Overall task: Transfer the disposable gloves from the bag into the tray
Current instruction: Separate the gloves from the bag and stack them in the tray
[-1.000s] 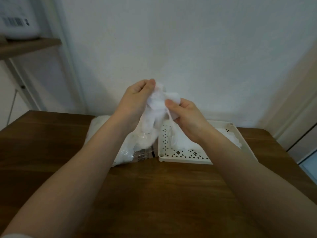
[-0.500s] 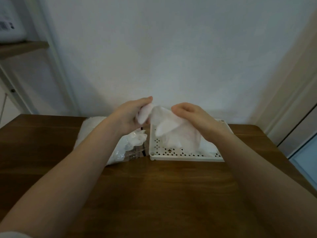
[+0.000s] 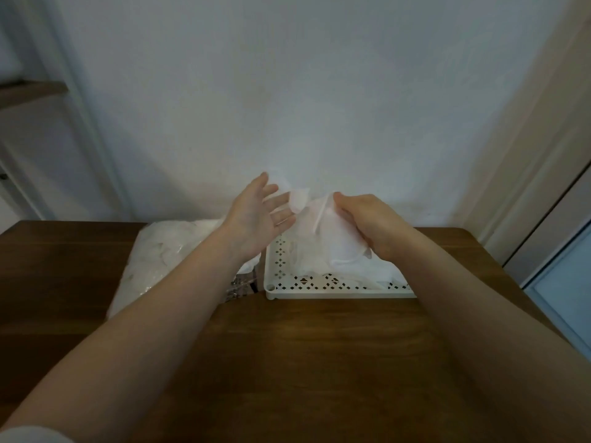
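Note:
A thin translucent disposable glove (image 3: 323,225) hangs over the white perforated tray (image 3: 319,290), where more gloves (image 3: 361,270) lie in a loose heap. My right hand (image 3: 367,225) pinches the glove's top edge above the tray. My left hand (image 3: 259,215) is spread flat, palm up, its fingertips touching the glove's left tip without gripping it. The clear plastic bag (image 3: 160,260) of gloves lies on the table left of the tray, partly behind my left forearm.
The brown wooden table (image 3: 303,353) meets a white wall at its far edge. A white shelf frame with a wooden shelf (image 3: 32,91) stands at the left. A door frame (image 3: 543,174) is at the right.
Both hands came down over the tray with the glove. My left hand let go and spread its fingers; my right hand kept its pinch. The glove unfolded and now drapes into the tray.

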Demonstrator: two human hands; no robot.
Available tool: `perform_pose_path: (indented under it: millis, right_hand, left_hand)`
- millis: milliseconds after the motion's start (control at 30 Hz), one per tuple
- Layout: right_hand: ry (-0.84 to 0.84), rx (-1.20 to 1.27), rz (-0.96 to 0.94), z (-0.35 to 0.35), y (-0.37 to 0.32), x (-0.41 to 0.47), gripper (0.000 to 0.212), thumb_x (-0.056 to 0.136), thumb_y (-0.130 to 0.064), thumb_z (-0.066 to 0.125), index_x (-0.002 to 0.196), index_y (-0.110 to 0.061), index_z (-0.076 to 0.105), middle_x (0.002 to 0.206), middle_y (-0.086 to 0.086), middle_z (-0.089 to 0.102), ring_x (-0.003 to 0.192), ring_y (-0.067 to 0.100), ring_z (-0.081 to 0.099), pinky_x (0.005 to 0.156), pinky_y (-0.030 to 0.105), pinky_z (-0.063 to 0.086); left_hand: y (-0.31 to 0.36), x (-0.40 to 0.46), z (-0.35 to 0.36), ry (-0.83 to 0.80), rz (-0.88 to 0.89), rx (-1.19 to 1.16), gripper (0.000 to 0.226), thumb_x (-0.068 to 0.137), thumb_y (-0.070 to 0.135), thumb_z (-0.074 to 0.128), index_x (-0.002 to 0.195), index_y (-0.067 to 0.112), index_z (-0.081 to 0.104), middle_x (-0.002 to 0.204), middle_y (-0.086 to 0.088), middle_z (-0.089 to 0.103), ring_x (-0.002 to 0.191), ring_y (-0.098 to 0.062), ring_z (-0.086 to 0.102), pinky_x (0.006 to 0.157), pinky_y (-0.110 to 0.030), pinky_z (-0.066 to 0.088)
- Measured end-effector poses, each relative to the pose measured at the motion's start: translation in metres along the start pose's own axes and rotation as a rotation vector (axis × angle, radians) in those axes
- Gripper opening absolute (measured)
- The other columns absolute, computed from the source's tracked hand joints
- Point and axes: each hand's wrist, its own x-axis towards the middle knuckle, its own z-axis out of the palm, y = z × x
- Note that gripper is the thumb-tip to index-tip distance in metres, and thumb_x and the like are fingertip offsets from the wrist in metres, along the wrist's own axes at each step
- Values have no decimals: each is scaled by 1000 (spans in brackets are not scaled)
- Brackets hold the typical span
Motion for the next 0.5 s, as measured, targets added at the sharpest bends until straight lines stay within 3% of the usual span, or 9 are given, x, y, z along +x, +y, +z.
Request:
perform_pose_path:
  millis: [67,133,200,267,333,400,500]
  right_hand:
    - [66,141,114,-2,2,6,24,95,-34,47,95,-12,57,94,9,59,83,24,56,70,32,45]
    - [111,285,183,-3,3,8,20,93,-30,48,99,-13,56,96,7,59,85,24,56,71,33,46]
    - [114,432,227,-5,2,9,14,91,-23,47,89,-11,54,80,6,57,78,23,56,71,33,45]
    - [65,545,260,-8,2,9,16,90,-22,44,82,-11,52,74,6,52,77,23,54,72,33,43]
    - [16,672,252,-12,1,6,25,94,-22,40,77,-9,53,71,6,53,69,20,54,67,29,44]
    - [-31,759,197,-16,-1,1,29,97,-20,36,80,-7,56,67,7,60,62,18,59,62,27,49]
    - [-97,739,130,-20,-1,-6,27,97,-17,36,85,-5,58,65,8,68,63,18,67,63,27,55]
  left_hand:
    - [-9,-9,13,65,133,410,48,99,44,36,139,18,36,143,-2,40,128,-23,43,102,-35,36]
    - [-16,-21,24,96,430,720,40,95,45,45,130,26,43,140,4,36,125,-11,40,98,-28,35]
    - [-17,-32,31,-111,614,909,48,81,45,67,121,30,46,132,7,38,115,-2,42,93,-21,36]
    - [-20,-34,34,-335,626,1270,80,65,50,78,132,31,39,136,8,29,121,-3,35,95,-18,33]
    - [-25,-27,32,-336,749,1617,87,71,42,77,142,26,29,142,3,22,128,-12,30,101,-25,34]
    - [-30,-20,32,-224,922,1724,78,80,27,70,145,18,28,144,-4,27,127,-21,36,102,-32,37]
    - [-31,-8,33,-202,1032,1580,49,87,16,62,133,8,46,132,-9,46,116,-24,50,93,-30,40]
